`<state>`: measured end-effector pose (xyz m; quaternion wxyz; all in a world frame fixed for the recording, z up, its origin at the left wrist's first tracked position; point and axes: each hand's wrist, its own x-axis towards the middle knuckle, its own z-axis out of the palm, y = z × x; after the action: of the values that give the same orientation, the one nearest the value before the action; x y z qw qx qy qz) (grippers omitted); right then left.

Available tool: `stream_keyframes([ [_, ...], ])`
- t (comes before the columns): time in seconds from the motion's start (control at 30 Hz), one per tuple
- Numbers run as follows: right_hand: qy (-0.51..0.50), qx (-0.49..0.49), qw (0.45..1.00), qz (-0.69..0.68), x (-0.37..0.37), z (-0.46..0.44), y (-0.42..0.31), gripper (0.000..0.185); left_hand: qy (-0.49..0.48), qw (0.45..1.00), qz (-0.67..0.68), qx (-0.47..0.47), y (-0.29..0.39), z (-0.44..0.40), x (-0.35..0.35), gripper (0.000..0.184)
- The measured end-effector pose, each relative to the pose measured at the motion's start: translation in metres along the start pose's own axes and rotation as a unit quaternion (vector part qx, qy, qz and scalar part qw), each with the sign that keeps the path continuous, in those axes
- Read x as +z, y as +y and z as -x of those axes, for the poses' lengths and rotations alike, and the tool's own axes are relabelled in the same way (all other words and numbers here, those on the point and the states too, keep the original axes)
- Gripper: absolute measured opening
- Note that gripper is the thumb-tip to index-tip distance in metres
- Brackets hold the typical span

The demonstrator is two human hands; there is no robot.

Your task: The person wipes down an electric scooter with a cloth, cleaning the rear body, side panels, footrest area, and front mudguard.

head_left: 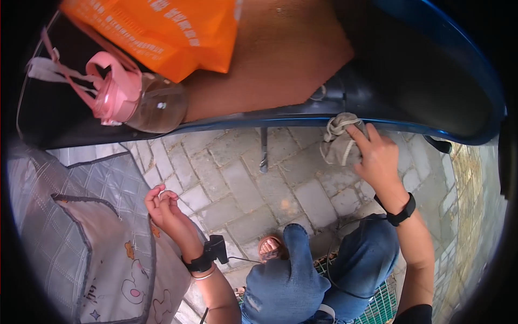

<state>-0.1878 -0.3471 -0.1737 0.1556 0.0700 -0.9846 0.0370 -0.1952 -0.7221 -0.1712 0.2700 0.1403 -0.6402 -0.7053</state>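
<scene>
A crumpled grey-beige cloth [340,146] is pressed by my right hand [377,156] against the blue edge [302,120] of a vehicle-like body at the centre right. The fingers of that hand lie on the cloth, and its lower part hangs over the paving. My left hand [164,205] is raised at the left, beside a quilted grey cover [108,189]. Its fingers are loosely curled and apart, with nothing visible in them.
A pink-lidded clear bottle [159,108] lies on the dark tray beside an orange bag [178,38] and a brown board [280,59]. A short metal rod [264,151] hangs below the edge. Under my jeans [291,286] is a green grid [377,299].
</scene>
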Motion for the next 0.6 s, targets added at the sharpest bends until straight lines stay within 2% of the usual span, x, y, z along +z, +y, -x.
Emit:
stream_keyframes([
  [0.13,0.022,0.034,0.999,0.006,-0.013,0.022,0.036,0.069,-0.021,1.0,0.003,0.007,-0.002,0.005,0.011,0.019],
  [0.2,0.023,0.043,0.999,0.009,-0.018,0.032,0.051,0.068,-0.006,1.0,-0.01,0.004,-0.002,0.007,0.016,0.019],
  [0.37,0.033,0.06,0.998,-0.01,-0.027,0.048,0.08,0.066,-0.042,0.999,-0.012,0.002,-0.011,0.011,0.022,0.02],
  [0.43,0.023,0.111,0.99,-0.085,-0.034,0.049,0.083,0.063,-0.051,0.999,-0.003,-0.005,-0.013,0.012,0.025,0.021],
  [0.6,0.038,0.128,0.985,-0.11,-0.045,0.053,0.095,0.063,-0.061,0.998,-0.009,-0.002,-0.017,0.015,0.035,0.021],
])
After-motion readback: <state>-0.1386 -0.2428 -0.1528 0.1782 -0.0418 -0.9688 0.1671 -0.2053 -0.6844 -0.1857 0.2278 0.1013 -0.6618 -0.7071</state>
